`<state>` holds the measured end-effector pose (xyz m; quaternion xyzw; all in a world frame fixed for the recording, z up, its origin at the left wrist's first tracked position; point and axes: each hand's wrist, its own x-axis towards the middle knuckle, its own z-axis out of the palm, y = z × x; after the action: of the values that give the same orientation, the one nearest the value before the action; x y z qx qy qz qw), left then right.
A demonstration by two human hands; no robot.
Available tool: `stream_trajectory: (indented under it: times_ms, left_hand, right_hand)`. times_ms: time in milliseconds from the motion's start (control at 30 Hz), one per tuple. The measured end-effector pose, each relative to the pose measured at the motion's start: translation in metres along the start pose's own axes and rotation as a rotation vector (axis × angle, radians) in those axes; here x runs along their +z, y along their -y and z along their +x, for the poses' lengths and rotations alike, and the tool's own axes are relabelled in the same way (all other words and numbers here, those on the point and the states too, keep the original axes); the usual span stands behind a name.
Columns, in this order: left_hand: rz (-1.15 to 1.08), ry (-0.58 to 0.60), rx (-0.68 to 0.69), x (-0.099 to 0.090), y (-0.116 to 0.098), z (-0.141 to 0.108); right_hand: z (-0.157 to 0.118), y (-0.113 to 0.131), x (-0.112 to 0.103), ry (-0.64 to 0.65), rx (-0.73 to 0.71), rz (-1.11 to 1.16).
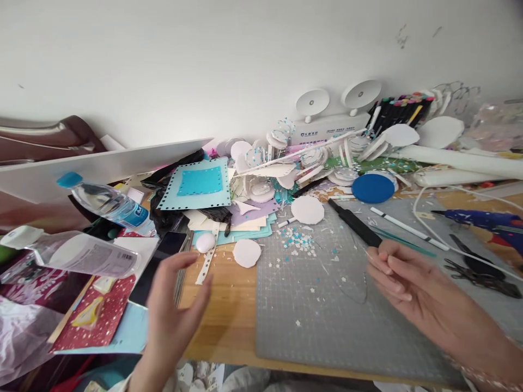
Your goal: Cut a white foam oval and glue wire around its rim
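My left hand (174, 310) is raised over the left part of the wooden table, thumb and fingers apart and nothing between them. Just beyond its fingers are a small white rounded object (205, 243) and a paper strip (207, 264) with punched holes. A white paper disc (247, 253) lies to their right. My right hand (425, 296) is over the grey cutting mat (298, 343), fingertips pinched together. A long black tool (359, 226) reaches to those fingertips; whether they grip it is unclear. A thin thread (365, 294) curves down below them. Small white and blue stars (300, 242) lie scattered on the mat.
A blue glue gun (482, 218) with a white cord lies at the right. Two clear bottles, one a water bottle (110, 204), lean at the left near a dark phone (157, 267). Paper pieces, a blue disc (373, 188) and markers (402, 111) crowd the back.
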<state>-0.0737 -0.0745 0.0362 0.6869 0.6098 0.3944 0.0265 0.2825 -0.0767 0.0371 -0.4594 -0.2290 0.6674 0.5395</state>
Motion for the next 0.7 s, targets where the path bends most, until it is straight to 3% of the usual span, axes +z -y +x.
stream_trajectory:
  times_ms: [100,267,533,700]
  left_hand:
    - [0.076,0.231,0.067,0.039,-0.013,0.006]
    - [0.115,0.305,-0.023,0.073,0.005,0.014]
    - [-0.128,0.305,-0.284,0.077,0.011,0.019]
    - [-0.359,0.350,-0.364,0.069,-0.006,0.030]
  right_hand:
    - [-0.001,0.002,-0.005,0.103,0.000,-0.081]
    - [0.009,-0.005,-0.017,0.237,0.112,-0.106]
    - [0.020,-0.027,-0.014,0.296,0.254,-0.068]
    - [0.021,-0.031,-0.016,0.279,0.250,-0.015]
